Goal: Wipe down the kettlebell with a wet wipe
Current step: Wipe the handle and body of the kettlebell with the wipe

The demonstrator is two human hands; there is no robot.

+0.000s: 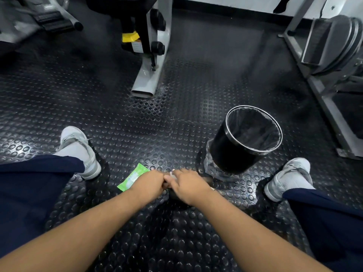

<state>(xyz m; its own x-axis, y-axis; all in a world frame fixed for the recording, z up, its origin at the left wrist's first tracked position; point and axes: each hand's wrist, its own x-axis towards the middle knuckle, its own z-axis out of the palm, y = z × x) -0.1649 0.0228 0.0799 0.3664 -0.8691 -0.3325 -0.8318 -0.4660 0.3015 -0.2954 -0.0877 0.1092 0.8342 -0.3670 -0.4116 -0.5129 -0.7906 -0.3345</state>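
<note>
A black kettlebell (176, 199) stands on the floor between my feet, mostly hidden under both hands. My left hand (149, 183) is curled over its top and seems to grip the handle. Beside it, my right hand (188, 185) lies over the kettlebell with a white wet wipe (171, 174) under its fingers; only a small edge of the wipe shows. The two hands touch at the knuckles. A green wet wipe pack (133, 176) lies flat on the floor just left of my left hand.
A black waste bin (231, 152) with a liner stands right of the hands, near my right shoe (288, 177). My left shoe (78, 150) is at the left. Grey machine frames (147, 75) stand ahead and at the far right on the studded rubber floor (137, 124).
</note>
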